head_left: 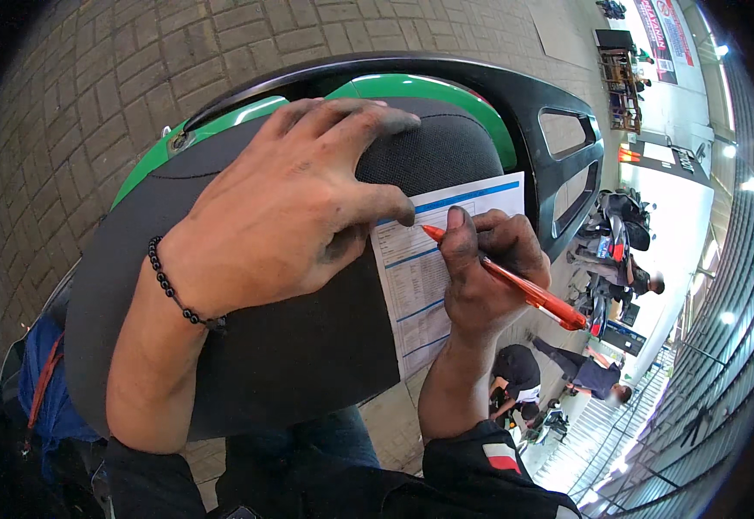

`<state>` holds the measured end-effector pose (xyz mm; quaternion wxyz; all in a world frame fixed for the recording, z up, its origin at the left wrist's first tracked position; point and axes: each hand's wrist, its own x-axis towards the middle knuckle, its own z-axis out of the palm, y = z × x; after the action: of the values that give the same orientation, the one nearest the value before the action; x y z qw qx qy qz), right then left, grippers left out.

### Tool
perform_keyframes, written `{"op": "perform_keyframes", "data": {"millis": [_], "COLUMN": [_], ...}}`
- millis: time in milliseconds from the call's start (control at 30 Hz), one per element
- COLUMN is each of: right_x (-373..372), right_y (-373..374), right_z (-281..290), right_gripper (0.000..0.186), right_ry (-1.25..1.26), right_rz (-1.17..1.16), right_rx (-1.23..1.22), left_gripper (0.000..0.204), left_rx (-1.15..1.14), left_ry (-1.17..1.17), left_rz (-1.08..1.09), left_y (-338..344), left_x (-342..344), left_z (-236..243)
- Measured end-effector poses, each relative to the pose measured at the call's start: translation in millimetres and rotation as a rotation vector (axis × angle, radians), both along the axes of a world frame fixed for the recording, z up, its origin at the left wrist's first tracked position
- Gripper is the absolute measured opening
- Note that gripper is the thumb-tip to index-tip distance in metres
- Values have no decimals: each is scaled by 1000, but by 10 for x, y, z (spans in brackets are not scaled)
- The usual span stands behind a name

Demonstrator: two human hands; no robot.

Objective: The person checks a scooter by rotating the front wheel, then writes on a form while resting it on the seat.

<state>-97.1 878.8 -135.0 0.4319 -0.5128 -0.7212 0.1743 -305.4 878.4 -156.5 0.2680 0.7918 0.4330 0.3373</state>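
A white printed form [418,298] with blue bands lies on the black seat [308,363] of a green motorcycle. My right hand [489,272] is closed round a red pen [545,301], its tip close to the upper part of the form. My left hand [299,195] rests across the seat with fingers spread, the thumb at the paper's left edge and the other fingers on the seat cover. A black bead bracelet [167,285] circles my left wrist. The lower right of the form is partly covered by my right hand and forearm.
A black grab rail [524,95] curves round the far and right side of the seat, above green body panels [420,87]. Paving bricks [109,95] lie beyond. At the right, several people [597,376] and parked motorcycles [623,225] stand in a workshop. Blue cloth [39,372] shows at lower left.
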Motion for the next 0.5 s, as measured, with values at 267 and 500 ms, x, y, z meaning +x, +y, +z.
{"op": "perform_keyframes", "data": {"millis": [267, 500], "right_x": [14, 2], "right_y": [-3, -16], "right_z": [-20, -12], "right_gripper": [27, 25], "right_ry": [-50, 52], "right_rz": [-12, -53], "right_rx": [21, -38], "left_gripper": [37, 37], "left_rx": [-5, -1], "left_ry": [3, 11], "left_rz": [2, -2], "left_y": [-8, -10], "left_x": [6, 1], "left_z": [-18, 2]}}
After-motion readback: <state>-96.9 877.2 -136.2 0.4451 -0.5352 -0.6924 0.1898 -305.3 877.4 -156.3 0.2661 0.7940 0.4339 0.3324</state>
